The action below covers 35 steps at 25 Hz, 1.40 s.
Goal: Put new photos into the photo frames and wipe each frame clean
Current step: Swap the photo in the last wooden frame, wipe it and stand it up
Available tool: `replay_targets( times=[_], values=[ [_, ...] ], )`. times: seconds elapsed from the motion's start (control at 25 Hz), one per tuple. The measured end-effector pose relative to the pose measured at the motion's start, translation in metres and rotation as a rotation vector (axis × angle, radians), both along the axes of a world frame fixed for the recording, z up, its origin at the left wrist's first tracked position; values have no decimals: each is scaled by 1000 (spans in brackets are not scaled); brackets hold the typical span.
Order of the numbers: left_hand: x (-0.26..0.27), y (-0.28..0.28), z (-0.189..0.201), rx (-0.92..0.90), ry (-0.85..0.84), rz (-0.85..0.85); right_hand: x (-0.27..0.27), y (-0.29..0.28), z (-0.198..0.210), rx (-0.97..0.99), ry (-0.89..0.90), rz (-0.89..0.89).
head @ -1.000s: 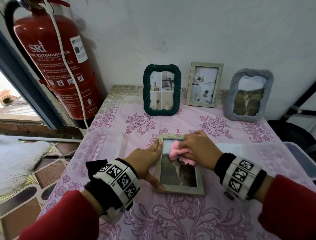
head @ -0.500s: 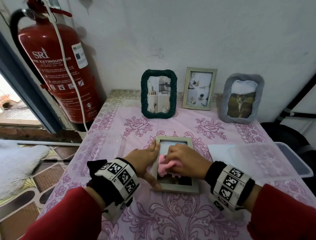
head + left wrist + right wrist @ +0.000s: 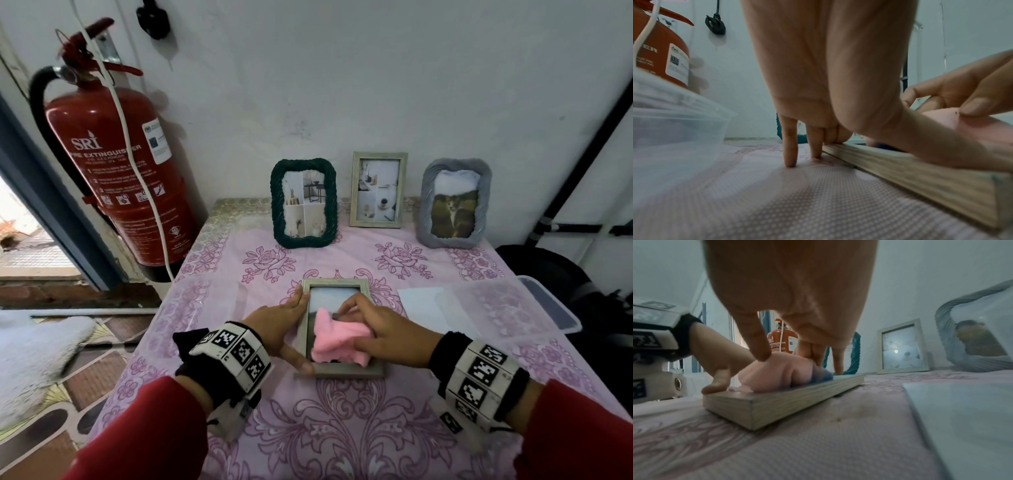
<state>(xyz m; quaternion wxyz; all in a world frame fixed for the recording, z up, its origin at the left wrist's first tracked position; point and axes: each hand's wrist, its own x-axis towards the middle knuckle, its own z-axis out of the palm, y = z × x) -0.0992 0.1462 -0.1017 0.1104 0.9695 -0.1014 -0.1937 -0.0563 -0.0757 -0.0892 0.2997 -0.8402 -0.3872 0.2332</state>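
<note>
A pale wooden photo frame [image 3: 337,283] [image 3: 781,400] lies flat on the pink tablecloth. My left hand [image 3: 277,325] [image 3: 818,81] presses its left edge with straight fingers, and the thumb rests on the near left corner. My right hand [image 3: 380,330] [image 3: 793,305] holds a bunched pink cloth [image 3: 337,341] [image 3: 777,373] on the lower half of the glass, thumb and fingers pinching it. Against the wall stand three frames: a green rope frame [image 3: 304,202], a pale wooden frame [image 3: 378,190] and a grey frame [image 3: 454,202].
A red fire extinguisher [image 3: 113,178] hangs on the wall beside the table's far left corner. A clear plastic tub [image 3: 674,123] sits left of my left hand. White sheets [image 3: 421,305] and a clear lid [image 3: 496,308] lie to the right.
My right hand has dragged the pink cloth from the upper part of the glass down toward the near end. The left hand has stayed on the frame's left edge.
</note>
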Motion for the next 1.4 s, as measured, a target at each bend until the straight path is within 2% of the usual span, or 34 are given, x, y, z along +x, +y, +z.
replay_targets(
  times=[0.08, 0.2, 0.28, 0.44, 0.52, 0.64, 0.76, 0.92, 1.08, 1.24, 1.4],
  values=[
    [-2, -3, 3, 5, -7, 20, 0, -3, 0, 25, 19, -23],
    [-7, -8, 8, 44, -82, 41, 1, -4, -5, -15, -70, -10],
    [-12, -10, 12, 1, -119, 78, 0, -5, -7, 22, -112, -52],
    [-17, -19, 14, -263, -130, 160, 0, -8, -7, 168, -121, -190],
    [-17, -27, 10, -405, -167, 258, 2, -9, -7, 237, -147, -298],
    [-15, -38, 3, -609, -194, 402, 8, -11, -10, 226, -167, -421],
    [-11, -47, -3, -807, -87, 514, 9, -13, -14, 238, -41, -485],
    [-6, -50, -5, -861, -83, 606, 5, -13, -18, 305, 118, -535],
    [-8, -56, -2, -1035, -37, 624, 5, -10, -19, 345, 187, -547],
    [-7, -56, -1, -1154, -108, 610, 3, -3, -15, 435, 289, -534],
    [-7, -55, -2, -1388, -129, 655, 2, 0, -9, 605, 322, -537]
  ],
)
